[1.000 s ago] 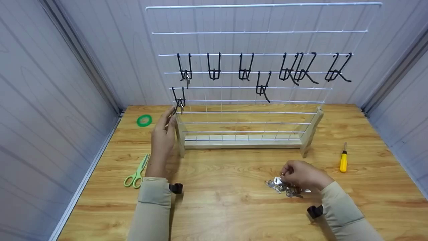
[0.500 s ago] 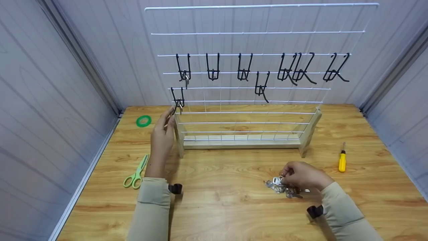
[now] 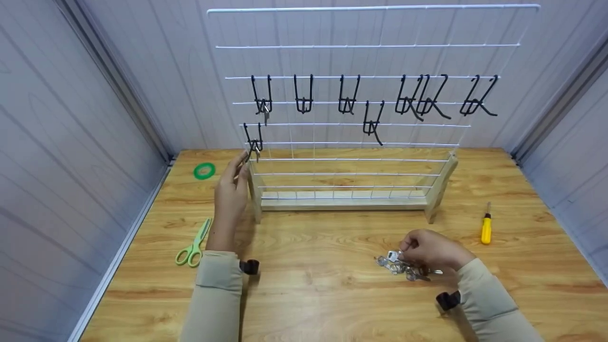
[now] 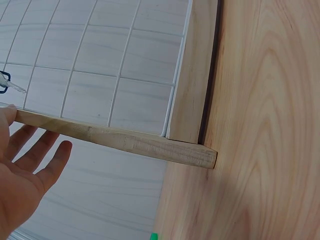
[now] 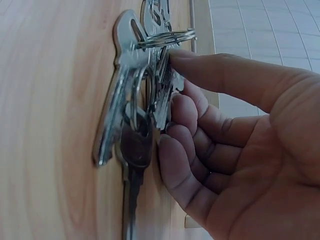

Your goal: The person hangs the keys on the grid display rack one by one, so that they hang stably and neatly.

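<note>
A white wire grid rack with wooden feet (image 3: pixel 430 209) stands on the table, black hooks (image 3: pixel 304 105) hanging along its wires. My left hand (image 3: pixel 230 192) holds the rack's left wooden side piece (image 4: pixel 120 139), thumb in front and fingers partly hidden behind it. Small keys (image 3: pixel 266 114) hang on the two leftmost hooks. At the front right, my right hand (image 3: pixel 434 249) is over a pile of silver keys (image 3: pixel 395 267). Its thumb and forefinger pinch keys on a ring (image 5: pixel 165 39), as the right wrist view shows; other keys (image 5: pixel 136 142) lie beside the fingers.
Green-handled scissors (image 3: pixel 191 254) lie left of the left forearm, and a green tape roll (image 3: pixel 204 176) farther back. A yellow screwdriver (image 3: pixel 486 230) is at the right. Panel walls (image 3: pixel 85 190) enclose the table on the left, back and right.
Both hands stay nearly in place, the left at the rack's side and the right at the key pile. The right fingers shift only slightly among the keys.
</note>
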`<state>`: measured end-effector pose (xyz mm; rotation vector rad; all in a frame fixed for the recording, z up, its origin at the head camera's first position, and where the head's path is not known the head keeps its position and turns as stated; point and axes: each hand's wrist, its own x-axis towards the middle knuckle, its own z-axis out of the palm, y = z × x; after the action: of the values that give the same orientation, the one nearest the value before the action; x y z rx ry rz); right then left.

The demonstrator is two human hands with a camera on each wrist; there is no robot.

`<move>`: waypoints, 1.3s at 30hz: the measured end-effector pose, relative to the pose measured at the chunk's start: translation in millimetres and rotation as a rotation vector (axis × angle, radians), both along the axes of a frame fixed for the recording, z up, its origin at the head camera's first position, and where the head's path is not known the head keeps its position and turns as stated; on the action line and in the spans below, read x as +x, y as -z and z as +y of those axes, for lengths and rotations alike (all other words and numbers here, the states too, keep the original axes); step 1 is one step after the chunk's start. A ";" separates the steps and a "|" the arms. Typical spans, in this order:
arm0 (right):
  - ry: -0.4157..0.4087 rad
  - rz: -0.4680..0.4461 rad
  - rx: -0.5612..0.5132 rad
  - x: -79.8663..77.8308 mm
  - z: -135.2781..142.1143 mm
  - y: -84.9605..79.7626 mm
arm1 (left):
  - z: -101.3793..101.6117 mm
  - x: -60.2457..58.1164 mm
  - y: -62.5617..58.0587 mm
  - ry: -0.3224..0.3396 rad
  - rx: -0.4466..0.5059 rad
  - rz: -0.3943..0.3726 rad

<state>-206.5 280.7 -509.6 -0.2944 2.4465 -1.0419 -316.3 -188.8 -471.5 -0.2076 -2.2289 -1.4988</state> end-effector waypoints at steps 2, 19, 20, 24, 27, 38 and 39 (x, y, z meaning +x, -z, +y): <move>-0.013 0.004 -0.006 -0.1 1.4 0.3 | 0.1 0.1 0.1 0.004 0.007 -0.002; -0.029 -0.006 -0.068 -0.2 6.6 4.9 | 0.4 1.2 -0.3 -0.004 0.003 0.009; -0.022 -0.013 -0.072 0.0 6.4 4.7 | 0.3 1.2 -0.3 -0.004 0.003 0.011; -0.004 -0.014 -0.074 0.7 5.3 5.3 | 0.1 1.8 -0.5 0.003 0.005 0.011; 0.016 -0.012 -0.074 1.3 4.7 5.4 | 0.5 1.6 -1.1 0.007 0.006 0.011; 0.045 0.040 -0.047 3.9 2.3 6.2 | 0.1 1.9 -0.6 -0.008 -0.009 0.013; 0.040 0.054 -0.037 3.5 2.3 6.5 | -0.1 1.9 -0.3 -0.009 -0.011 0.011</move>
<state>-203.0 283.0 -516.1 -0.2903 2.4930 -1.1111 -314.4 -189.0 -471.2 -0.2078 -2.2270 -1.4779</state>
